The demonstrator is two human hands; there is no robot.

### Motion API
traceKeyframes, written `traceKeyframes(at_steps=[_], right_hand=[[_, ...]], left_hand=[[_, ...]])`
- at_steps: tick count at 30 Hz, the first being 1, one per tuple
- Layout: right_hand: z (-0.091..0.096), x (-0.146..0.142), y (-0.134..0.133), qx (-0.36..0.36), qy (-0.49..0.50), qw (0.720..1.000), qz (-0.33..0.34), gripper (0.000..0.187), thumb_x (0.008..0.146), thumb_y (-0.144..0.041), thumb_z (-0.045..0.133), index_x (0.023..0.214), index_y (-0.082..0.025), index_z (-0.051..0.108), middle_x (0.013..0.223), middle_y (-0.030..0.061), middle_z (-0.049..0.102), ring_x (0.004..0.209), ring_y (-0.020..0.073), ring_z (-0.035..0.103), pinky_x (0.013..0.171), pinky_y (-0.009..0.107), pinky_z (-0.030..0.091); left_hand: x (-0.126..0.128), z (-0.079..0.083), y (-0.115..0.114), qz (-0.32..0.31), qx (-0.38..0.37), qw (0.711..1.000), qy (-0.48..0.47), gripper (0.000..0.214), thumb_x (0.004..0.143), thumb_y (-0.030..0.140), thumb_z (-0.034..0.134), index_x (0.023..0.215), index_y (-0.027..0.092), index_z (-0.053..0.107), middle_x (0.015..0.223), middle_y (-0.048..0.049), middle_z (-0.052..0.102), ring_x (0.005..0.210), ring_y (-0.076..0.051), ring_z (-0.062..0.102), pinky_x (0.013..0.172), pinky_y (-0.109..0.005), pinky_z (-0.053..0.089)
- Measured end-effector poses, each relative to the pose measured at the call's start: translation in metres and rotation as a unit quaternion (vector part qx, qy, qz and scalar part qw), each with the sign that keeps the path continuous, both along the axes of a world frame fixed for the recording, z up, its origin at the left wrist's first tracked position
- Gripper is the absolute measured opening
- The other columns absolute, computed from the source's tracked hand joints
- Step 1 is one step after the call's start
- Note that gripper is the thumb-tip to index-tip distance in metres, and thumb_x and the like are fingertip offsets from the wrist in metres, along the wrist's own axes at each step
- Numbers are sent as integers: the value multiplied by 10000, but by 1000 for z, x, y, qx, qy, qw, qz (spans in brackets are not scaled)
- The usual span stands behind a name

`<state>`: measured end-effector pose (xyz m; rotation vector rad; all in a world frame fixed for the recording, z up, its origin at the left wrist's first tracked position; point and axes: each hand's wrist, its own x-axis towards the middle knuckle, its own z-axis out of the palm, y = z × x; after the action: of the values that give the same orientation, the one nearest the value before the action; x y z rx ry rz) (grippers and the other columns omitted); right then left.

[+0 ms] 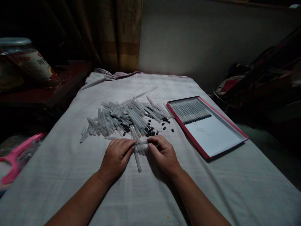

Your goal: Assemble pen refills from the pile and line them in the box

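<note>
One clear jar (30, 59) at far left, pale-lidded and labelled, on a dark reddish wood top (47, 94); below, a pink plastic piece (22, 150), purpose unclear. Next, a patterned brown curtain (128, 34) beyond the counter (58, 175), draped in pale checked cloth (131, 204). Across the middle, a loose heap of translucent pen barrels (113, 116), strewn at many angles, black ends showing among them.

Nearer, the left hand (117, 155), thumb and fingertips pinched on the left end of one slim translucent pen part (141, 143), held crosswise above a few more barrels. At its other end, the right hand (164, 153), also pinched; so a two-handed grip, closed on the same part. Too small to tell exactly what meets at the right fingertips.

Just beyond that hand, scattered small black plugs (172, 130). At right, a shallow red-edged box (218, 142), set askew, with a tidy row of pens (191, 110) in its far part, black ends facing near, and bare white, faintly scribbled, in front.

Step in hand, apparently: fitting a black end to the pen part. Next move, in all likelihood: calls for keeping both ends in line and pressing without bending the slim tube.
</note>
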<state>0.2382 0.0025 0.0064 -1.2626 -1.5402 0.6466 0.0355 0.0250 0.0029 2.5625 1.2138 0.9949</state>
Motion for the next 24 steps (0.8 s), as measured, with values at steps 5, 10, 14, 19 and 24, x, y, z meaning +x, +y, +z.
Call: traceKeyframes(at_steps=[5,10,14,19,24], right_hand=[[0,0,0,45,-19,999,9,175,844,-129,577,928,-225,697,882,46,687,843,173,657,738,290,530],[-2,3,1,60,-27,998,14,178,856,-142,596,949,-231,719,900,50,714,854,175,679,775,296,546],[-2,4,0,54,-27,998,14,176,862,-161,598,943,-232,737,864,46,731,810,176,691,738,290,554],[0,4,0,39,-25,999,28,175,865,-178,593,948,-226,739,873,56,739,821,180,697,748,299,554],[-1,6,0,16,-63,998,22,172,889,-234,562,821,-212,718,766,44,720,720,165,679,670,270,528]], left_hand=[[0,-2,0,-4,5,1000,-4,216,958,268,512,1099,184,652,956,-68,731,882,-210,657,785,-360,468],[0,-3,1,-13,7,1000,-8,206,953,265,525,1101,198,653,943,-64,727,865,-204,656,773,-353,474],[-1,-3,0,-17,10,1000,-15,217,954,259,520,1117,202,651,946,-67,725,871,-203,660,779,-353,487],[-1,-3,0,-9,-3,1000,-16,219,958,261,510,1115,204,652,951,-70,723,869,-203,660,763,-351,499],[-1,-2,-1,-24,7,1000,-9,206,949,245,531,1112,200,648,947,-69,723,860,-201,657,755,-347,497]])
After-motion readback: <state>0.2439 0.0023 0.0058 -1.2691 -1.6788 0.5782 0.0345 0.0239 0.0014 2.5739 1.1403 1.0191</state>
